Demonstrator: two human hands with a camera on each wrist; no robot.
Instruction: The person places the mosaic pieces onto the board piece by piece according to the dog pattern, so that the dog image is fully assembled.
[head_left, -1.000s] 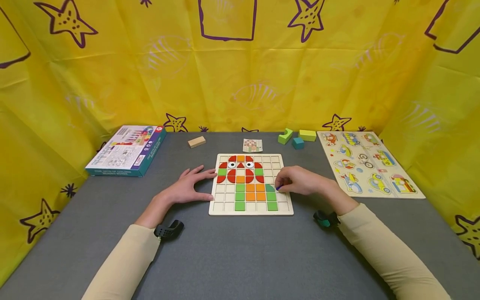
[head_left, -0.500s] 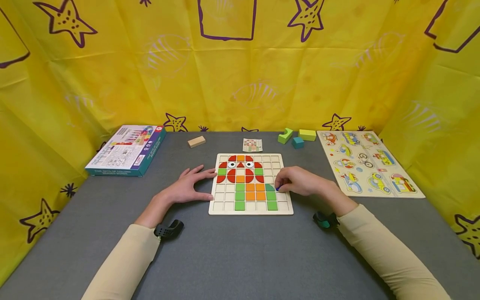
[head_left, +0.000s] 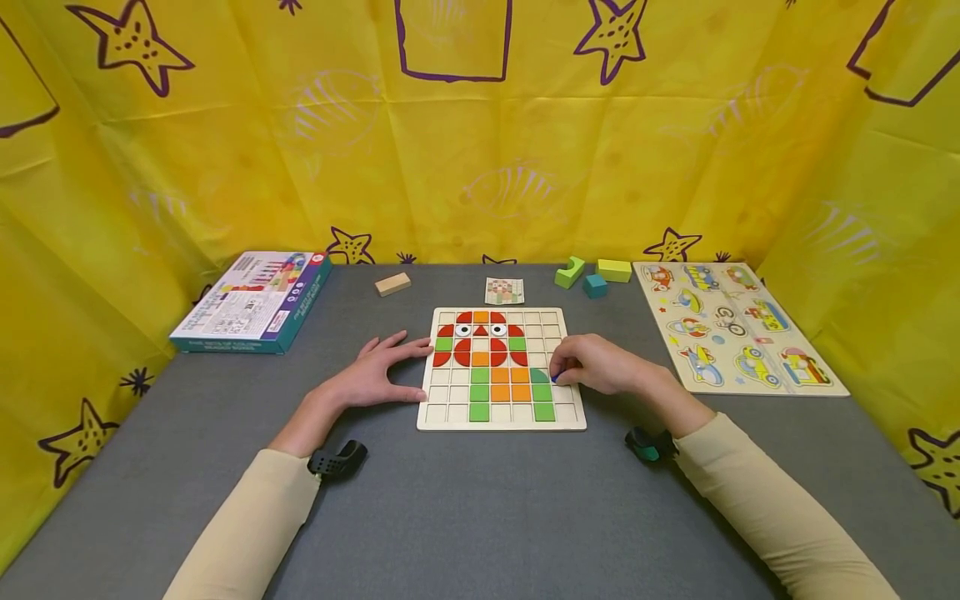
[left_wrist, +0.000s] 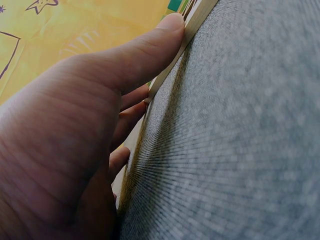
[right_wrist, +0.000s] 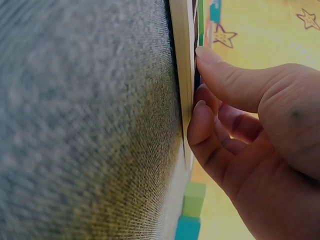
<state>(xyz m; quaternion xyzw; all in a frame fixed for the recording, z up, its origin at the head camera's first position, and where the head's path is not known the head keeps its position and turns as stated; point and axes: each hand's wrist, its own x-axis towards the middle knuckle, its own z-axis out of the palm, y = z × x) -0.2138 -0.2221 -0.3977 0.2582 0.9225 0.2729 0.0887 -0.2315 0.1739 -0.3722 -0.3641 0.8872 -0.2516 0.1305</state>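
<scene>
A square wooden grid board (head_left: 450,413) lies mid-table, with red, orange and green tiles and two eye tiles set in its cells as an owl-like figure. My left hand (head_left: 372,373) rests at the board's left edge, thumb and fingertips touching the rim with the fingers spread. Over the right side of the board, my right hand (head_left: 600,362) pinches a small dark blue tile (head_left: 557,377) between thumb and curled fingers, just right of a teal quarter-round tile (head_left: 538,376). Most of the blue tile is hidden by the fingers. The right wrist view shows the fingertips right at the board's surface.
Behind the board lies a small pattern card (head_left: 505,291). Further out are a plain wooden block (head_left: 393,284), a green arch block (head_left: 570,272), a teal block (head_left: 596,287) and a yellow-green block (head_left: 614,271). A game box (head_left: 251,302) stands left, a picture puzzle board (head_left: 738,329) right.
</scene>
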